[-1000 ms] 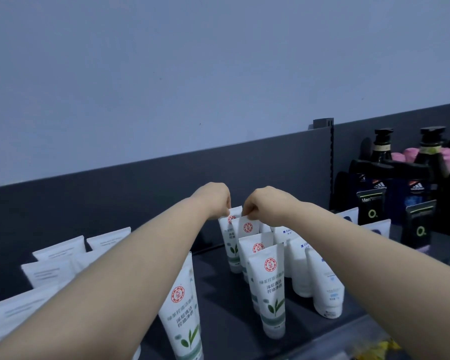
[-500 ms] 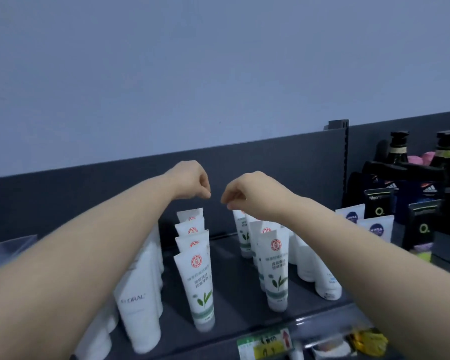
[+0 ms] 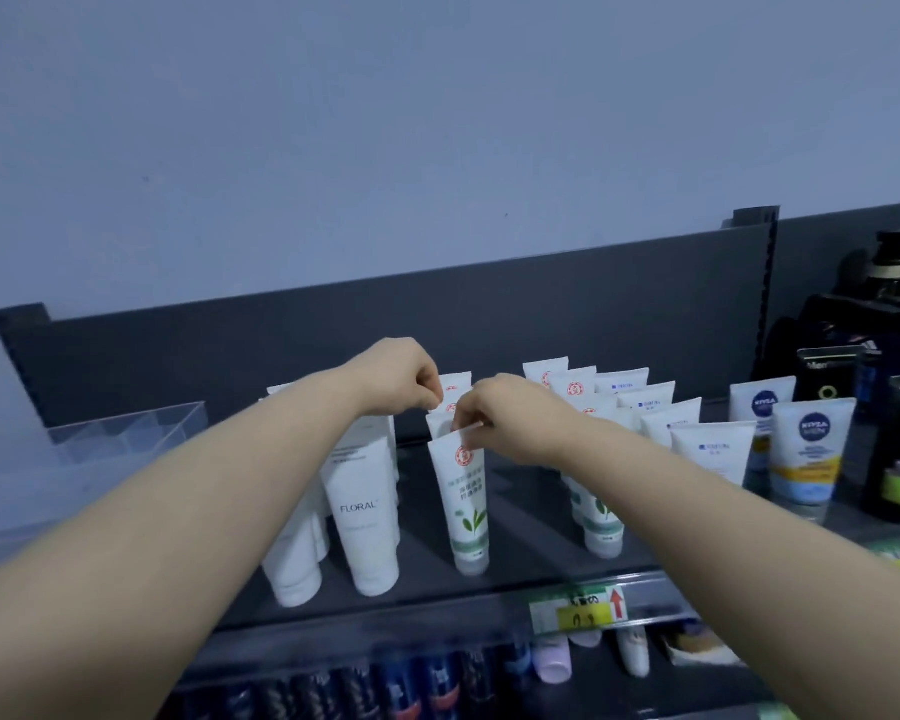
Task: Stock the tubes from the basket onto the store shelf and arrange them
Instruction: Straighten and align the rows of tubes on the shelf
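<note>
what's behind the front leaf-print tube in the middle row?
More red-logo tubes lined up behind the front tube; only their crimped tops show. The left hand and right hand cover part, so no count.

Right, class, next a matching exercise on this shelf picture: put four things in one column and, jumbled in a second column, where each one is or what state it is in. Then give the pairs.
Column one
1. FLORAL tube
2. front leaf tube
3. front Nivea tube
4. clear box

Column two
A. furthest left of the four
B. top pinched by the fingers of the right hand
C. yellow band, furthest right of the four
D. plain white, just left of the front leaf tube

Pairs: 1-D, 2-B, 3-C, 4-A.
</note>
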Action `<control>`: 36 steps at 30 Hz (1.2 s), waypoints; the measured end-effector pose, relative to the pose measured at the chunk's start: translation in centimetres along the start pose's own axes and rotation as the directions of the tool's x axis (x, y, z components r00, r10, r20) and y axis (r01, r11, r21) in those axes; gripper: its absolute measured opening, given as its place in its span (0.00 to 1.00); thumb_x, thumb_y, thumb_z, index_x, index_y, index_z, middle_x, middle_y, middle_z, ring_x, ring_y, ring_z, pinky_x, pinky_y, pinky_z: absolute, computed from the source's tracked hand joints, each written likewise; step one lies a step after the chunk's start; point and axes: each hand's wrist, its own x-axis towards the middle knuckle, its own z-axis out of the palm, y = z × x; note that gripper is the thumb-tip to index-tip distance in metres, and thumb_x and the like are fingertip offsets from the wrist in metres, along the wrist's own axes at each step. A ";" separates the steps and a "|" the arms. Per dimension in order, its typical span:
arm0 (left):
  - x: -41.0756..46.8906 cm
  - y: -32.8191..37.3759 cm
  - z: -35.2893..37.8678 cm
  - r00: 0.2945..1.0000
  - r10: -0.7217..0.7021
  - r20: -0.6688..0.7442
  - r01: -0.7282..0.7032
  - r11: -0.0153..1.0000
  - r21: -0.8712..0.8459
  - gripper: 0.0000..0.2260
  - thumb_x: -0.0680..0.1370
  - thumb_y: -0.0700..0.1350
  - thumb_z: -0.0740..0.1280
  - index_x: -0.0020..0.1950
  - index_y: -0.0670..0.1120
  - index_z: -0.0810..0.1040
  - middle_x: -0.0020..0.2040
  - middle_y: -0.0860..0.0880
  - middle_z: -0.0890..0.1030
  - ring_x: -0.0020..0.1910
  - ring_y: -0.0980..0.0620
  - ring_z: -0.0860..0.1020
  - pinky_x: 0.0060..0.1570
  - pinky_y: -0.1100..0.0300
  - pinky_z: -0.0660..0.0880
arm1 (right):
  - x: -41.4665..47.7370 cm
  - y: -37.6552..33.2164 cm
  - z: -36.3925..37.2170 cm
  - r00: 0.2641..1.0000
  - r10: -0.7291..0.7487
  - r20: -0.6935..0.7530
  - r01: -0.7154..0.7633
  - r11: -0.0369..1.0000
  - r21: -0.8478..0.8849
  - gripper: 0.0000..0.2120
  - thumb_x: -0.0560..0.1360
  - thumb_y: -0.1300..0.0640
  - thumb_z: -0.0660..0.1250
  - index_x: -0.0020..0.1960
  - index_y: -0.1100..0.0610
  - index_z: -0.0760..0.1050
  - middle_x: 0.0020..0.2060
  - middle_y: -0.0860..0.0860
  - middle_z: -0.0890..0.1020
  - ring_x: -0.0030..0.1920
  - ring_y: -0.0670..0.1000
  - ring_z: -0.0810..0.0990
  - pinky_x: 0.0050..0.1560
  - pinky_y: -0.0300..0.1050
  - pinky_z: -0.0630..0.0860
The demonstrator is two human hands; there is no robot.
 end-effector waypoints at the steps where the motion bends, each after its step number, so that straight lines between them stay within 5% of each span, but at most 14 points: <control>1: 0.0 0.0 0.0 1.000 0.016 0.003 -0.016 1.000 -0.004 0.04 0.74 0.44 0.71 0.46 0.48 0.85 0.42 0.57 0.83 0.46 0.55 0.80 0.47 0.61 0.76 | -0.1 0.1 0.0 1.000 0.010 -0.010 -0.010 1.000 -0.014 0.05 0.73 0.53 0.68 0.49 0.49 0.79 0.40 0.43 0.74 0.48 0.48 0.76 0.45 0.45 0.73; 4: 0.4 0.5 0.1 0.998 0.058 0.031 -0.058 0.998 0.004 0.06 0.74 0.48 0.70 0.48 0.50 0.85 0.44 0.57 0.83 0.48 0.56 0.80 0.51 0.57 0.77 | -0.7 0.8 -0.8 0.998 0.064 -0.010 -0.065 0.996 -0.069 0.01 0.74 0.51 0.68 0.44 0.47 0.77 0.34 0.42 0.74 0.38 0.46 0.74 0.38 0.43 0.71; 10: 2.0 1.3 1.7 0.984 0.062 0.164 -0.091 0.980 0.178 0.13 0.70 0.54 0.74 0.44 0.45 0.83 0.37 0.51 0.78 0.37 0.50 0.74 0.39 0.57 0.72 | -2.1 3.0 -2.1 0.985 0.170 -0.040 -0.175 0.967 -0.184 0.04 0.74 0.49 0.67 0.47 0.46 0.80 0.40 0.41 0.80 0.48 0.47 0.78 0.46 0.44 0.69; 15: 2.9 2.3 2.5 0.991 0.094 0.097 -0.114 0.966 0.234 0.13 0.70 0.52 0.74 0.41 0.42 0.81 0.34 0.49 0.77 0.35 0.49 0.73 0.35 0.58 0.69 | -2.7 3.2 -2.3 0.982 0.182 -0.047 -0.188 0.966 -0.175 0.04 0.74 0.49 0.68 0.47 0.45 0.80 0.40 0.40 0.80 0.46 0.45 0.76 0.46 0.44 0.66; 21: 4.0 3.9 3.5 0.994 0.108 0.019 -0.109 0.978 0.179 0.18 0.72 0.51 0.72 0.29 0.45 0.69 0.28 0.49 0.69 0.31 0.49 0.66 0.29 0.59 0.62 | -2.9 3.2 -2.9 0.977 0.212 -0.021 -0.213 0.972 -0.103 0.08 0.76 0.50 0.65 0.52 0.44 0.80 0.48 0.40 0.82 0.52 0.45 0.78 0.52 0.46 0.75; 27: 4.8 4.4 3.8 0.992 0.122 0.028 -0.124 0.989 0.078 0.06 0.73 0.49 0.72 0.44 0.47 0.82 0.40 0.53 0.81 0.40 0.51 0.78 0.37 0.59 0.72 | -3.8 3.9 -4.5 0.945 0.274 -0.178 -0.292 0.953 -0.078 0.13 0.79 0.57 0.58 0.55 0.45 0.80 0.54 0.43 0.81 0.43 0.46 0.76 0.47 0.46 0.77; 36: 5.0 4.7 3.7 0.984 0.159 0.076 -0.160 0.987 0.002 0.07 0.77 0.46 0.66 0.51 0.50 0.83 0.48 0.56 0.81 0.47 0.54 0.78 0.47 0.58 0.76 | -3.4 4.6 -4.8 0.930 0.322 -0.179 -0.337 0.939 -0.063 0.14 0.79 0.57 0.57 0.56 0.46 0.79 0.55 0.45 0.81 0.43 0.47 0.76 0.48 0.47 0.79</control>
